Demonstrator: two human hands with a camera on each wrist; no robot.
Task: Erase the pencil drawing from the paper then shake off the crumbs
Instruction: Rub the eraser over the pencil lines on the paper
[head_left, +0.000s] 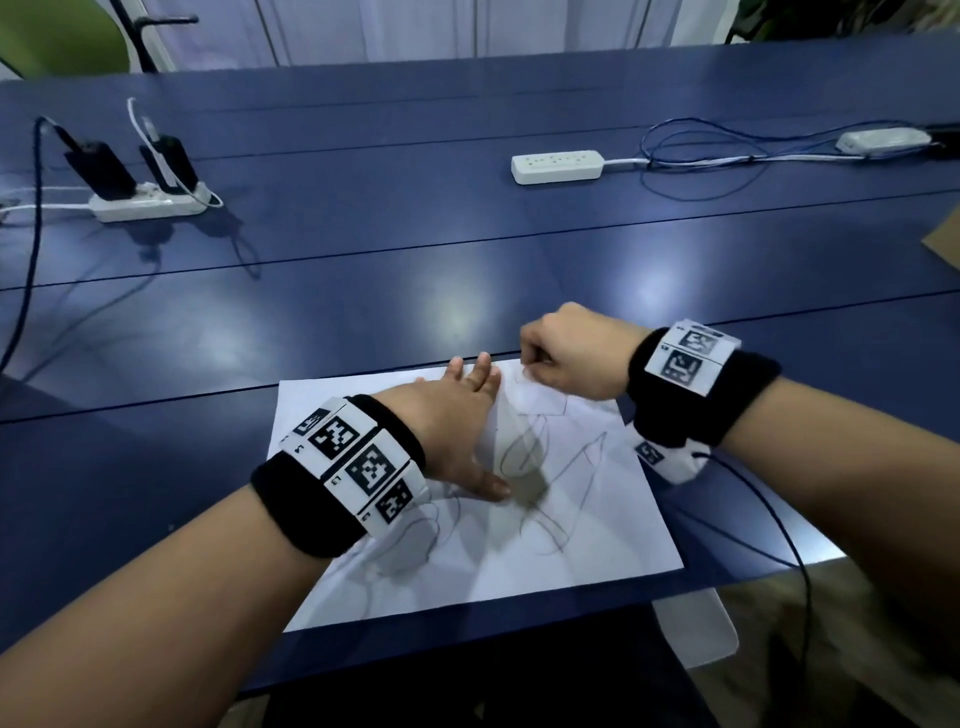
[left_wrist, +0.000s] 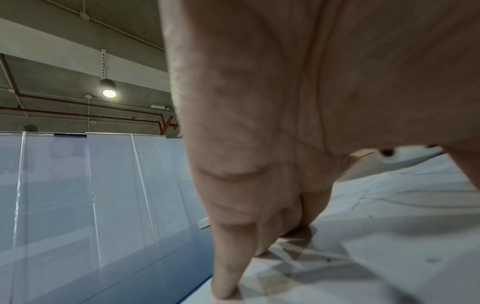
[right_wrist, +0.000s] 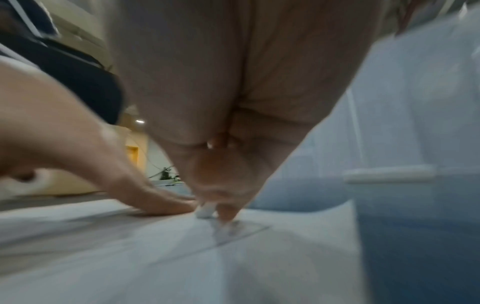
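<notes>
A white sheet of paper (head_left: 519, 566) with grey pencil scribbles (head_left: 550, 467) lies on the blue table near its front edge. My left hand (head_left: 457, 415) lies flat on the sheet's upper middle, fingers straight, pressing it down; the left wrist view shows the fingertips (left_wrist: 223, 292) on the paper (left_wrist: 389, 257). My right hand (head_left: 566, 358) is curled at the sheet's top right corner. The right wrist view shows it pinching a small white eraser (right_wrist: 205, 209), its tip down on the paper (right_wrist: 182, 257), close beside the left hand (right_wrist: 155, 203). That view is blurred.
A white power strip (head_left: 558, 166) with blue cables lies at the back right. Another strip (head_left: 145, 205) with black chargers stands at the back left. A brown cardboard corner (head_left: 943, 241) shows at the right edge. A black cable (head_left: 769, 514) hangs from my right wrist.
</notes>
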